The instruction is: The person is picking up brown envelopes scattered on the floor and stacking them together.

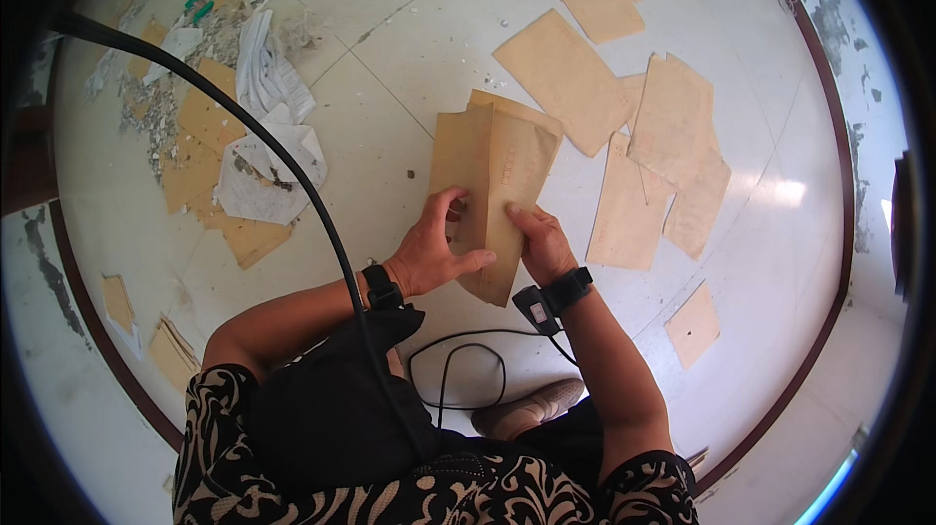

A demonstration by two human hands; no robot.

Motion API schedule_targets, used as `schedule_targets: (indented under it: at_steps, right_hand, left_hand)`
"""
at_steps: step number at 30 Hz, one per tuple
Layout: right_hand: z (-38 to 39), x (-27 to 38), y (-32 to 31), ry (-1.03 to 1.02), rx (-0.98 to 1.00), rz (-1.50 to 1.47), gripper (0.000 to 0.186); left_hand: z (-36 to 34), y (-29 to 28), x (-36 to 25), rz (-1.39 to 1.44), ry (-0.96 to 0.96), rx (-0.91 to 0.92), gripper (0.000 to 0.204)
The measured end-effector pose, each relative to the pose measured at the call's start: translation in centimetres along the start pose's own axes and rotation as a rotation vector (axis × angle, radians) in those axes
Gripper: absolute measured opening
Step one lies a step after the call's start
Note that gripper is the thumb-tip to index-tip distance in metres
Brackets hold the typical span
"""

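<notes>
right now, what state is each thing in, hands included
left hand: thumb and fingers spread, at the held envelope
right hand: closed on the held envelope, thumb on top
held kraft envelope: creased lengthwise
kraft envelopes at right: lying on the floor, some overlapping
white paper at left: crumpled
thick black cable: curved, unlooped

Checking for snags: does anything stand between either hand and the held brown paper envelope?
Nothing visible does: the right hand grips the brown paper envelope and the left hand touches it. The thick black cable arcs left of both hands.
</notes>
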State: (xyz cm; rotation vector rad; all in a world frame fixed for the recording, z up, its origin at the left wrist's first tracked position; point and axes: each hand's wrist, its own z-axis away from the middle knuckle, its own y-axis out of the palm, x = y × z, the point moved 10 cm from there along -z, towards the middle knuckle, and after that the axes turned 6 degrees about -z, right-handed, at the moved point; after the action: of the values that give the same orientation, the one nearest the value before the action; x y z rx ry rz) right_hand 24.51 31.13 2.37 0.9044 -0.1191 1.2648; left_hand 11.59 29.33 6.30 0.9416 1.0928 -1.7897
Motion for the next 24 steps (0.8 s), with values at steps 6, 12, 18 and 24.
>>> schedule_targets:
  at_steps: [6,12,18,24]
  right_hand:
    - [-0.5,0.6,-2.5,-0.060,-0.086,0.076,0.038]
    - [-0.5,1.5,-5.6,-0.078,-0.177,0.075,0.037]
    - [-0.9,0.9,-8.0,-0.066,-0.218,0.066,0.042]
    - [-1.0,0.5,-8.8,-0.070,-0.276,0.020,0.040]
  left_hand:
    - [0.3,-1.0,1.0,0.310,-0.071,-0.048,0.045]
    - [0.6,-7.3,4.7,0.359,-0.096,-0.295,0.023]
    - [0.3,-10.7,3.6,0.613,-0.130,-0.340,0.028]
    - [-1.5,-12.2,5.2,0.863,-0.187,-0.311,0.037]
